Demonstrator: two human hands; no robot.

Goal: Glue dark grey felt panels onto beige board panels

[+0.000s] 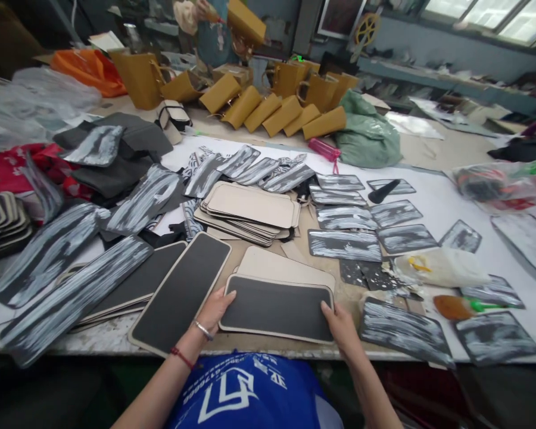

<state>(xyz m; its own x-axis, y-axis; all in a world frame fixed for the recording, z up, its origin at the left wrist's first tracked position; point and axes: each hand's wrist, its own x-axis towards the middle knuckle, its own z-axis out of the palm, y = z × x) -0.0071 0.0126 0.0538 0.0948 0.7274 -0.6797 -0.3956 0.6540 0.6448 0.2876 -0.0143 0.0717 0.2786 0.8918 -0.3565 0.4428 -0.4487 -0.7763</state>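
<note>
Between my two hands is a black rectangular panel (277, 310) with rounded corners and a pale edge, close to the table's front. My left hand (217, 310) grips its left end, thumb on top. At its right end, my right hand (339, 325) pinches the edge the same way. Partly under it lies a beige panel (277, 265). Left of my left hand rests a longer black panel (183, 292) with a pale rim. Behind sits a stack of beige panels (252, 205). Glue-streaked black pieces (343, 244) lie in rows to the right.
More white-streaked strips (75, 298) cover the left side. A brush (455, 307) and a plastic-wrapped container (438, 267) stand at right. Several tan bags (268, 113) line the back, beside a green sack (368, 134). Another person (214, 39) holds a tan bag across the table.
</note>
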